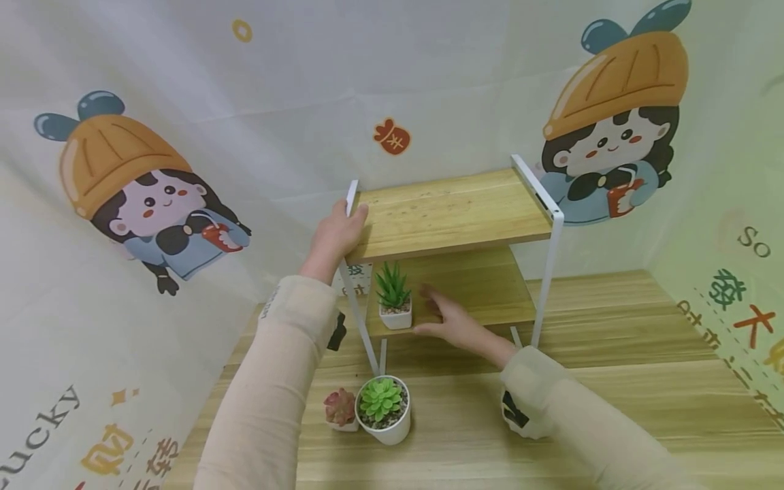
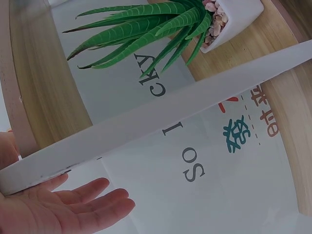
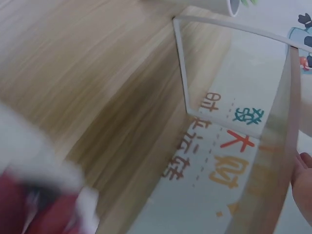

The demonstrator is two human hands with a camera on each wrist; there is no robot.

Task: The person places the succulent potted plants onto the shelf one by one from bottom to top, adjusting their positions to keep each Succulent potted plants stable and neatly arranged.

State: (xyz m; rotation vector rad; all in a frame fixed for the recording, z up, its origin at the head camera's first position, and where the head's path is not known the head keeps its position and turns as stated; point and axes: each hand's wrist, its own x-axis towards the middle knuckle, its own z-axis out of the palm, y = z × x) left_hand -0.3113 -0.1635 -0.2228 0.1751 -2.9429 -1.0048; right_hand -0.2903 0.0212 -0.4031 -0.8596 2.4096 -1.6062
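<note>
At the upper left of the shelf (image 1: 465,214), my left hand (image 1: 337,235) rests across the white side bar (image 2: 161,113), fingers loosely extended. Lower and to the right, my right hand (image 1: 456,323) is nearer the spiky potted plant (image 1: 395,299), thumb and fingers spread apart, holding nothing. That plant stands just left of it, long axis upright, near the lower board's (image 1: 484,292) front left corner; whether my thumb touches it, I can't tell. Nearer me, a green succulent (image 1: 381,399) and a reddish one (image 1: 340,407) sit side by side on the table (image 1: 453,449).
</note>
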